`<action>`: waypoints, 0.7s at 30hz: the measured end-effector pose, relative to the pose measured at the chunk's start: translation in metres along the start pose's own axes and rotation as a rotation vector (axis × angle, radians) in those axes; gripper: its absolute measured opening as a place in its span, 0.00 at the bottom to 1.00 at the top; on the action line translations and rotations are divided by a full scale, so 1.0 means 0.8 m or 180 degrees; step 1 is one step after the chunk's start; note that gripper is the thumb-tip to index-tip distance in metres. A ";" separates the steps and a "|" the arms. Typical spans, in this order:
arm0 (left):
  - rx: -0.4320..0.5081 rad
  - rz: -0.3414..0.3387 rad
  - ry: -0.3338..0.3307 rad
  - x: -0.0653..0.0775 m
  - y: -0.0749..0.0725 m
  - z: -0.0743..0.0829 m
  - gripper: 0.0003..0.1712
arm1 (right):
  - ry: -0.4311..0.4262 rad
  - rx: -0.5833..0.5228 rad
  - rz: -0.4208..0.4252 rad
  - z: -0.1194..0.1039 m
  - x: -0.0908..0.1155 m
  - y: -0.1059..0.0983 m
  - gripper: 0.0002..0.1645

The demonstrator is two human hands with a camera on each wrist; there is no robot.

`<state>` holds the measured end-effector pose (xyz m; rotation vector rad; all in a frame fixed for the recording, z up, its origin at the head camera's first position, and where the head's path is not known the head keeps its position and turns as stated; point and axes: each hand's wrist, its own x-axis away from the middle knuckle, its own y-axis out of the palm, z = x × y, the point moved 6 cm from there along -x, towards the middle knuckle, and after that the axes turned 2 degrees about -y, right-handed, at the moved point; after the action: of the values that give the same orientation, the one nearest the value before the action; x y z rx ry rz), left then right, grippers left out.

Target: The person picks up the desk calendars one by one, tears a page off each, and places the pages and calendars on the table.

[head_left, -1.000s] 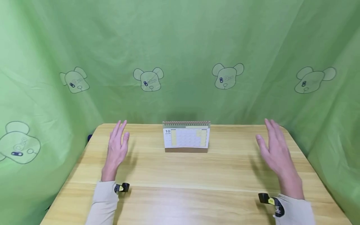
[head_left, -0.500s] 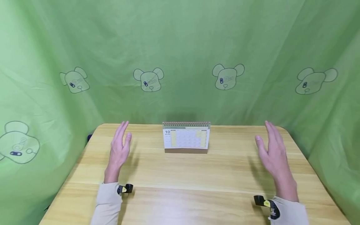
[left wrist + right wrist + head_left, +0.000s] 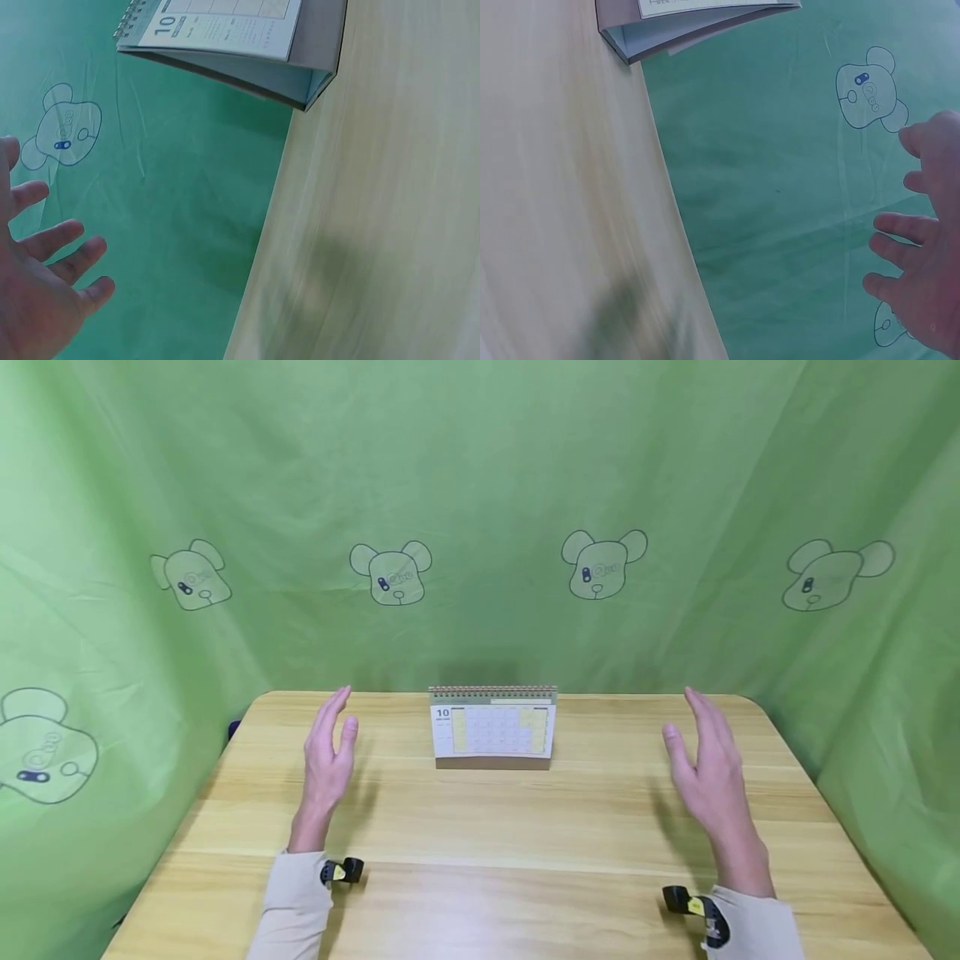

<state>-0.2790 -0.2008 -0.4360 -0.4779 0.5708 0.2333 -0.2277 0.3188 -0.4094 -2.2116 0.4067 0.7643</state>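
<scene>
A spiral-bound desk calendar (image 3: 495, 731) stands upright near the table's far edge, midway between the hands, its page marked with a 10. To its left, above the wood, is the left hand (image 3: 327, 768), fingers extended and thumb raised, holding nothing. The right hand (image 3: 711, 777) is in a like pose on the other side, palm facing inward, also with nothing in it. Both hands are well apart from the calendar. In the left wrist view the calendar (image 3: 225, 26) shows its open triangular side, away from the spread fingers (image 3: 52, 240). The right wrist view catches only its lower corner (image 3: 630, 37).
The light wooden table (image 3: 480, 835) has rounded far corners. Behind and beside it hangs a green curtain (image 3: 487, 485) printed with bear heads. Each sleeve cuff carries a small black wrist camera, one at the left (image 3: 348, 870) and one at the right (image 3: 678, 900).
Both hands have drifted inward a little, the left toward the right and the right toward the left. The calendar stands in the same place on the table.
</scene>
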 end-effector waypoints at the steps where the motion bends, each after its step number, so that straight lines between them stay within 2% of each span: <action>1: 0.0029 0.0006 0.0001 0.001 0.001 0.001 0.27 | 0.0020 -0.0014 0.0002 0.000 0.001 0.000 0.36; 6: 0.0154 0.0057 -0.0034 0.003 0.005 0.001 0.26 | 0.0156 -0.0105 0.0093 0.002 0.003 0.001 0.35; 13: 0.0469 0.0121 -0.0232 0.005 0.012 0.004 0.24 | 0.0246 -0.0283 0.0164 0.001 0.005 0.005 0.35; 16: 0.0566 0.0147 -0.0241 0.005 0.014 0.015 0.23 | 0.0242 -0.0353 0.0169 0.000 0.005 0.010 0.35; 21: 0.0647 0.0147 -0.0239 0.006 0.012 0.047 0.22 | 0.0270 -0.0439 0.0202 -0.002 0.006 0.015 0.34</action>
<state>-0.2612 -0.1734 -0.4142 -0.2584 0.5264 0.2335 -0.2294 0.3091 -0.4183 -2.3760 0.4808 0.7540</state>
